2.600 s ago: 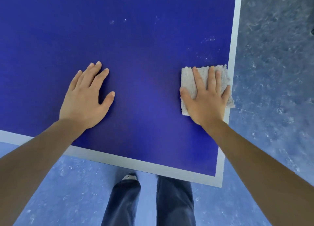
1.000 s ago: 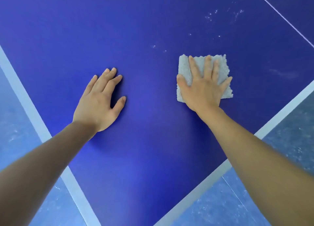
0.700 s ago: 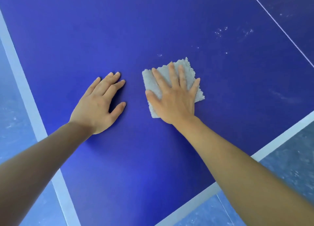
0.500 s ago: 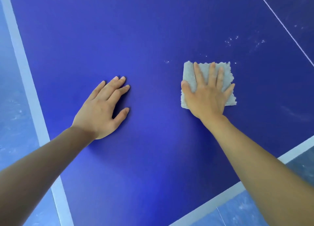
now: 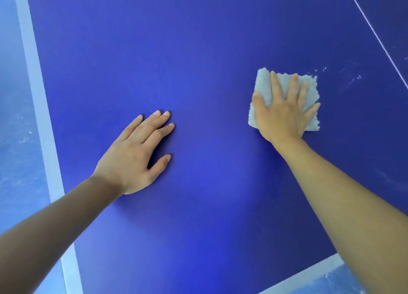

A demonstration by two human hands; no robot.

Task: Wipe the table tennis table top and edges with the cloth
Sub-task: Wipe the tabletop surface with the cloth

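The right hand [image 5: 284, 117] presses a fuzzy grey cloth [image 5: 262, 84] flat on the blue table tennis worktop [image 5: 209, 51], its fingers [image 5: 276, 84] straight and spread, curled around nothing. The left hand [image 5: 132, 159] lies flat and empty, well apart from the cloth. The cloth looks soft, light and limp, so it is best driven under a flat palm toward the white specks [image 5: 353, 78] near its right edge.

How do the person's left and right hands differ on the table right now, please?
The left hand rests bare on the blue table top, while the right hand presses the grey cloth. The left hand's fingers lie close together; the right hand's are spread. The right hand reaches farther out than the left hand. Both lie flat, palm down.
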